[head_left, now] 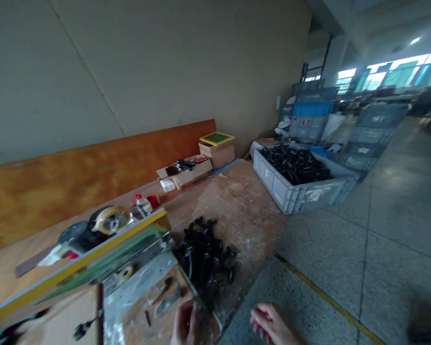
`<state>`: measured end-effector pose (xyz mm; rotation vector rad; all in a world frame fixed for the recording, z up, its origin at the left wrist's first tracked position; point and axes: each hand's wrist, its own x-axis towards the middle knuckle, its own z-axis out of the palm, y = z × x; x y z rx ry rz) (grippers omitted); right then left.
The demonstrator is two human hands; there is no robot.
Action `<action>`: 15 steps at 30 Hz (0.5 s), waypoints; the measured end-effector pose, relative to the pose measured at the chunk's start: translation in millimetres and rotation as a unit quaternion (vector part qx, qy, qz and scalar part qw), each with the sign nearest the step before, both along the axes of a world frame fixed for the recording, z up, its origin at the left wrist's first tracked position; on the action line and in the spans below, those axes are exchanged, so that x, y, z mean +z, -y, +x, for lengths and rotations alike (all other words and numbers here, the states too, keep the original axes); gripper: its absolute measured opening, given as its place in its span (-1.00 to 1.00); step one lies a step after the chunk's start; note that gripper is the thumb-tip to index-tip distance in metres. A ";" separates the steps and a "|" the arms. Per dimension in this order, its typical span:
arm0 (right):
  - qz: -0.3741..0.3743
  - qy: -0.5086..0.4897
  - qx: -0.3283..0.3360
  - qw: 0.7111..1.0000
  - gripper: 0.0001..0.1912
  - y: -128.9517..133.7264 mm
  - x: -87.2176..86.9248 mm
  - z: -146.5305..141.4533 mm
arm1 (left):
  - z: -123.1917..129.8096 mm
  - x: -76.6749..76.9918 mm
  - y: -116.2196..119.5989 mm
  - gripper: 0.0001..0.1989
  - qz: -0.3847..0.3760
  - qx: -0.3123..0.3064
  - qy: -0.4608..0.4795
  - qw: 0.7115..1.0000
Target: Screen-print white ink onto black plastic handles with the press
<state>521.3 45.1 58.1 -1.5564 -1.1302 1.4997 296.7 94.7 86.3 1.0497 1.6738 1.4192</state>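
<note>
My left hand (184, 324) is at the bottom edge, resting against the front edge of a worn wooden workbench (237, 201); its fingers are curled and blurred, and I cannot tell whether they hold anything. My right hand (271, 325) hovers just off the bench edge over the floor, fingers loosely bent and apart, holding nothing. A pile of black plastic parts (205, 256) lies on the bench just beyond both hands.
A yellow-edged green frame (93, 258) and a metal plate (143, 282) sit at the left. Tape rolls (109, 219), a small bottle (142, 203) and cardboard boxes (190, 173) line the back. A grey crate (298, 194) of black parts stands at the bench's far end; stacked crates (366, 136) beyond.
</note>
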 end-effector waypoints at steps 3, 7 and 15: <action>0.009 0.036 -0.078 0.996 -0.29 -14.4 -0.2 107.4 | 85.6 4.8 -37.5 -0.34 -0.032 -0.097 0.015 0.995; 0.048 0.059 -0.158 0.985 -0.36 -50.1 16.4 228.9 | 176.1 6.2 -82.8 -0.32 -0.075 -0.207 0.026 0.975; 0.162 0.149 -0.268 0.938 -0.46 -153.5 100.2 407.8 | 309.0 9.9 -206.5 -0.49 -0.058 -0.316 0.012 0.947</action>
